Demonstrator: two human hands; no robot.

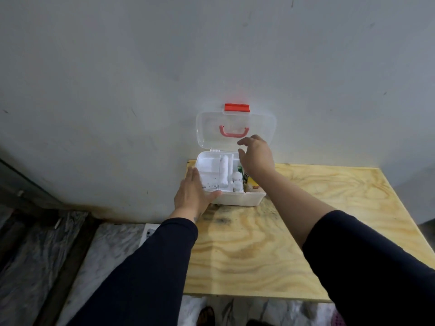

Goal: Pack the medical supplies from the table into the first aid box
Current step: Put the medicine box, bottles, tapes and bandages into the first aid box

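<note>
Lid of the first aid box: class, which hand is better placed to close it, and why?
The right hand: it is raised, open, beside the upright lid. The left hand lies flat against the box front corner, steadying it.

Left hand (191, 192) flat against open first aid box (237, 198), right hand (256, 156) spread above it

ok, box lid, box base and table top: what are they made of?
Lid: clear glossy plastic; the wall shows through it. Box base: opaque white plastic, smooth, by its moulded compartments. Table top: pale unfinished wood, likely plywood, given the swirling grain and dark stains.
</note>
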